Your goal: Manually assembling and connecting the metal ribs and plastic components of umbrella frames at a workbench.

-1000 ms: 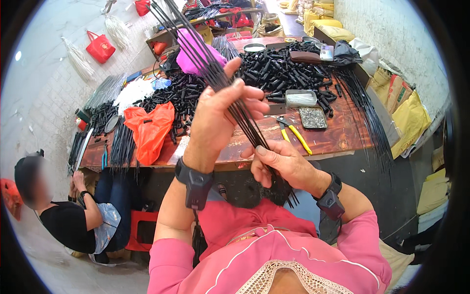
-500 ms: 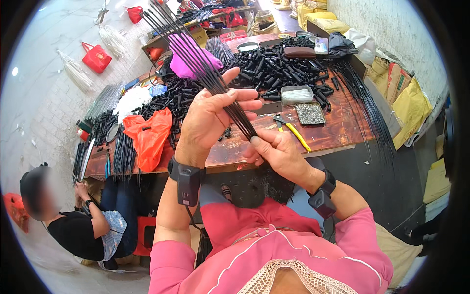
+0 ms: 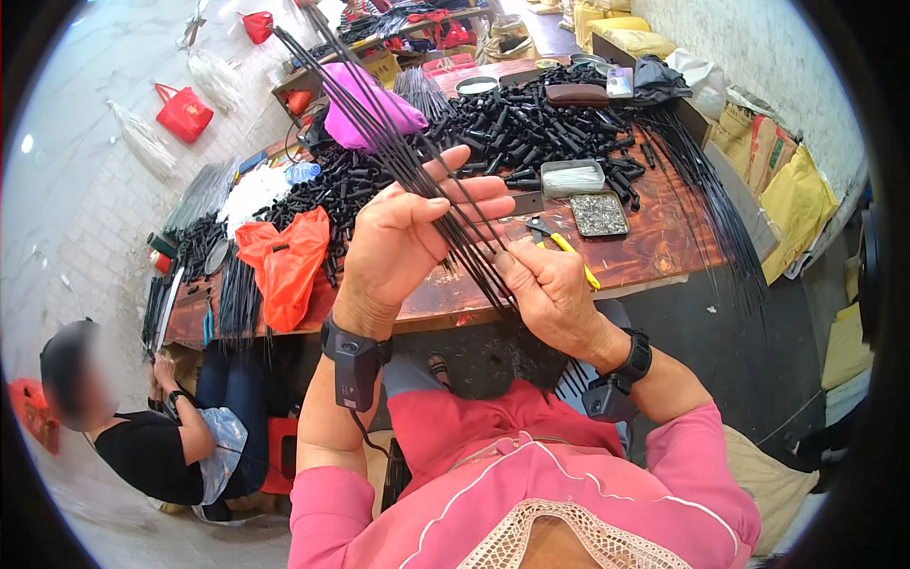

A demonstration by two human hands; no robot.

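Note:
A bundle of long, thin black rods point(image 3: 462, 248) slants from the upper left down between my two hands. My left hand point(image 3: 393, 242) is palm up with its fingers stretched out, and the rods lie across it under the thumb. Lower down, my right hand point(image 3: 555, 292) is closed round the bundle, thumb against forefinger. Rod ends stick out below it, and dark strips show over my lap. Behind my right hand, partly covered by it, yellow-handled pliers point(image 3: 573, 248) lie on the wooden table point(image 3: 678, 248).
Black tubular parts point(image 3: 512, 123) are heaped across the table. Beside them stand a clear box of white sticks point(image 3: 572, 178) and a tin of small metal pieces point(image 3: 599, 216). An orange bag point(image 3: 284, 270) hangs over the front edge. A co-worker point(image 3: 152, 446) sits at the left.
My right hand has moved slightly right and up. The rods have spread apart, and more of their ends show below my right hand. My left hand has turned a little, its fingers spread wider.

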